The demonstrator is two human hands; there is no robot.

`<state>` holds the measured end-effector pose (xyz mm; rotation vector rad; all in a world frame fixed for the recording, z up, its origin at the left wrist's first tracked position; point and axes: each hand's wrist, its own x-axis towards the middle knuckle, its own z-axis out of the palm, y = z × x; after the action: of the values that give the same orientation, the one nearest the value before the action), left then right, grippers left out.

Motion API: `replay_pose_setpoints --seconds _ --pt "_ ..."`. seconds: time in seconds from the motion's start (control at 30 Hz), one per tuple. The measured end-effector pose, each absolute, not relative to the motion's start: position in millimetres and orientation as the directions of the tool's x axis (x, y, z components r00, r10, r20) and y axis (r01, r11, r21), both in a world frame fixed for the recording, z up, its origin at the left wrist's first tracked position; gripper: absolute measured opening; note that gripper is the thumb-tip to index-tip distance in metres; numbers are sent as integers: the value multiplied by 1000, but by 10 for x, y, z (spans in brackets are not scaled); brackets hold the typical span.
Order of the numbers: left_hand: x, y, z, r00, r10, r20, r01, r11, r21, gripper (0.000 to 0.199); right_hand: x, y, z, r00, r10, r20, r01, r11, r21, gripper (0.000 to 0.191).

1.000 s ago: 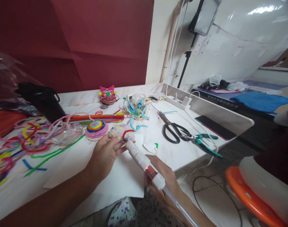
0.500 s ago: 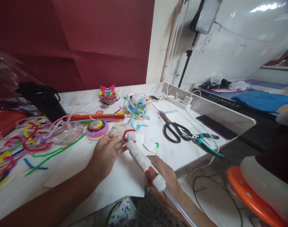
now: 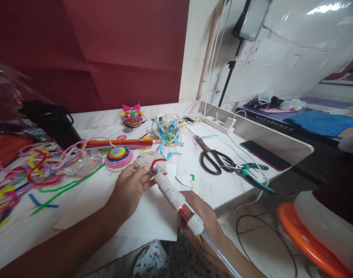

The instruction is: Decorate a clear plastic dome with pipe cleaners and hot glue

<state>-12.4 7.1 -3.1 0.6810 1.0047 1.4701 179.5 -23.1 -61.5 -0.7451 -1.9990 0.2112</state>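
Note:
My right hand [image 3: 203,216] is wrapped round a white glue gun [image 3: 172,193], with a clear glue stick [image 3: 219,255] running out of its back end and a red light glowing on its body. The gun's nozzle points at a clear, colour-flecked piece [image 3: 144,159] that carries a bent red pipe cleaner [image 3: 159,161]. My left hand [image 3: 128,189] grips the near edge of that piece, fingertips close to the nozzle. Just left of it sits a dome wound in coloured rings [image 3: 118,156]. Under my hands lies a white sheet [image 3: 107,220].
Loose pipe cleaners [image 3: 34,170] cover the left side, near a black flask [image 3: 53,123]. Black scissors [image 3: 211,154] and green-handled pliers [image 3: 251,175] lie to the right, before a dark phone [image 3: 264,155]. A pink cat-like mask [image 3: 132,116] stands at the back. An orange stool [image 3: 312,239] is beside the table.

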Motion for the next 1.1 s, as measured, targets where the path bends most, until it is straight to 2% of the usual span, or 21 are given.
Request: replay_pose_setpoints --seconds 0.9,1.1 --pt "-122 77 -9 -140 979 -151 -487 64 871 20 1820 -274 -459 -336 586 737 384 800 -461 33" --pt "-119 76 1 -150 975 -164 -501 68 863 21 1850 -289 -469 -342 644 684 374 761 -529 31"
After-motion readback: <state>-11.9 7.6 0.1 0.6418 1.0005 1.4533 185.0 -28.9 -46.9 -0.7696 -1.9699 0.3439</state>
